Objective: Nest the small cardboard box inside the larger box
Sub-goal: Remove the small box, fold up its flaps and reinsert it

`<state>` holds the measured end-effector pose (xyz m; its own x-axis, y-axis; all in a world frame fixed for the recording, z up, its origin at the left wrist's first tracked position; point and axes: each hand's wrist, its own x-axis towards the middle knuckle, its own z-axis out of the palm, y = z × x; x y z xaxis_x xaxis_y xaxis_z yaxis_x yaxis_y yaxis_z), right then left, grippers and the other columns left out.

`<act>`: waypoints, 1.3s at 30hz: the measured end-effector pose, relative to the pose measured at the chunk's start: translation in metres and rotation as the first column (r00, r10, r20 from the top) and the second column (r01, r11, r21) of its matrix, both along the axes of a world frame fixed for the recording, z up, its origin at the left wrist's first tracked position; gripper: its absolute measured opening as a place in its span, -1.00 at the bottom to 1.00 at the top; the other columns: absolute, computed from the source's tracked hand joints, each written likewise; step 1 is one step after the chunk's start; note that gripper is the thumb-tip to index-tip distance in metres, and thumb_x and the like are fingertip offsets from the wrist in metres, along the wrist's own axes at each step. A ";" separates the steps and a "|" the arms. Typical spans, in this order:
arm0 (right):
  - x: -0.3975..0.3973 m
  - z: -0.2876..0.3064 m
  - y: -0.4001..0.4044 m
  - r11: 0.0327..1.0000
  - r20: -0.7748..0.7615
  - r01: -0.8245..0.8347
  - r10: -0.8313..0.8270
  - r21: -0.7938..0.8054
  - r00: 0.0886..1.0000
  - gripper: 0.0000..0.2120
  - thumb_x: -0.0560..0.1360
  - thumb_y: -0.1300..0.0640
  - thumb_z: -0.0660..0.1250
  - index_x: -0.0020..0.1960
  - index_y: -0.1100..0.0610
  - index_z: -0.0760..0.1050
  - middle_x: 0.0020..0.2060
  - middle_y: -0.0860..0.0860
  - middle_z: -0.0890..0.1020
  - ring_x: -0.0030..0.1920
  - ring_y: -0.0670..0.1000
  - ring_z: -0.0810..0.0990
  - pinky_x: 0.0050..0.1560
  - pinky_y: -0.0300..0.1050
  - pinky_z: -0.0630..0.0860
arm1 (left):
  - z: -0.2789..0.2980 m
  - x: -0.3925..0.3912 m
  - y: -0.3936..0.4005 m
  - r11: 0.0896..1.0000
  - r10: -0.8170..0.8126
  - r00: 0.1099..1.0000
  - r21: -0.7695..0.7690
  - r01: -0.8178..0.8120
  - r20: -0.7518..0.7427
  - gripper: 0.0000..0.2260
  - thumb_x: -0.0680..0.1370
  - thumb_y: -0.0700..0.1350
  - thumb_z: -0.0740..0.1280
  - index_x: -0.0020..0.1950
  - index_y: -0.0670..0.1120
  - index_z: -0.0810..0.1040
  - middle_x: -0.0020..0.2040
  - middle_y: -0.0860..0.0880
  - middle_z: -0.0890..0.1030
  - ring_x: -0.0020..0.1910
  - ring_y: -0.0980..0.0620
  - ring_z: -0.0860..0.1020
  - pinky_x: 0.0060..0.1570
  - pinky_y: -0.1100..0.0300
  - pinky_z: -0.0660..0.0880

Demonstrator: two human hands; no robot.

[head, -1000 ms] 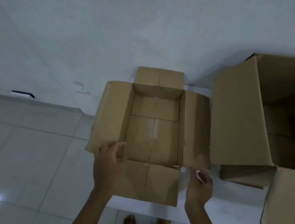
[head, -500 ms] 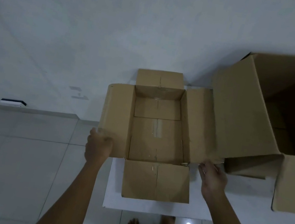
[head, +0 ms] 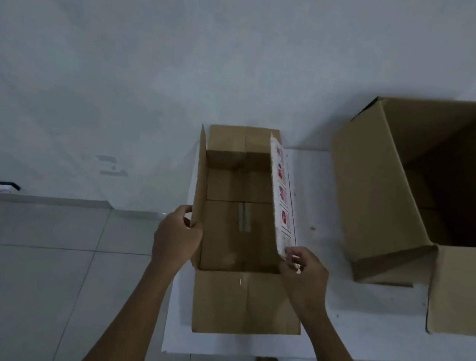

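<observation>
The small cardboard box (head: 238,228) stands open on a white table, its two long side flaps raised upright. My left hand (head: 177,238) grips the near end of the left flap. My right hand (head: 300,271) pinches the near end of the right flap, whose white outer face carries red printed symbols. The box's near flap lies flat toward me and the far flap stands up at the back. The larger box (head: 423,206) sits to the right, open, with its dark inside showing and its flaps spread outward.
The white table (head: 315,330) stands against a pale wall (head: 159,39). Grey floor tiles (head: 23,270) lie to the left and below. My bare feet show at the bottom edge. A small dark and white object sits at the wall base on the left.
Both hands have lifted the small box's long side flaps from lying flat outward to standing upright. The view shifted, so the larger box appears farther right.
</observation>
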<state>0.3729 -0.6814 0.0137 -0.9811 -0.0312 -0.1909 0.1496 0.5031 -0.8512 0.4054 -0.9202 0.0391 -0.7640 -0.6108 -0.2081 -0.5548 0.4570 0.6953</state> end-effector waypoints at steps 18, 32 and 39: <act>-0.091 0.038 -0.039 0.815 0.083 -0.273 0.270 0.511 0.959 -0.83 0.51 0.33 0.24 0.10 0.30 0.47 -0.01 0.21 0.61 -0.04 0.18 0.62 -0.12 -0.03 0.57 | 0.031 -0.016 -0.007 0.963 -0.188 0.963 -0.158 0.220 0.195 -0.71 0.57 -0.20 0.17 0.29 -0.14 0.43 -0.01 -0.17 0.63 -0.10 -0.16 0.63 -0.10 -0.02 0.59; -0.092 0.202 0.015 0.915 -0.077 -0.231 0.270 0.330 0.960 -0.79 0.45 0.32 0.21 -0.34 0.17 0.35 -0.40 0.05 0.43 -0.40 0.00 0.41 -0.42 -0.18 0.35 | 0.149 -0.025 -0.025 0.948 -0.312 0.949 -0.058 0.314 0.044 -0.79 0.56 -0.21 0.17 0.09 -0.08 0.56 -0.06 -0.09 0.64 -0.12 -0.07 0.61 -0.08 0.04 0.54; -0.097 0.252 0.103 0.971 -0.244 -0.137 0.184 0.198 0.952 -0.73 0.49 0.35 0.17 -0.36 0.16 0.36 -0.41 0.05 0.44 -0.43 0.02 0.40 -0.43 -0.19 0.34 | 0.225 -0.029 0.059 0.945 -0.322 0.942 -0.103 0.312 -0.097 -0.77 0.53 -0.18 0.17 0.05 -0.01 0.59 -0.10 -0.07 0.67 -0.13 -0.09 0.64 -0.02 -0.04 0.58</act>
<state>0.2756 -0.5780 0.2660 -0.9820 -0.1814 0.0520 -0.1591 0.6478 -0.7450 0.3761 -0.8614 0.2637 -0.9361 -0.3450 -0.0688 -0.2930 0.6564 0.6952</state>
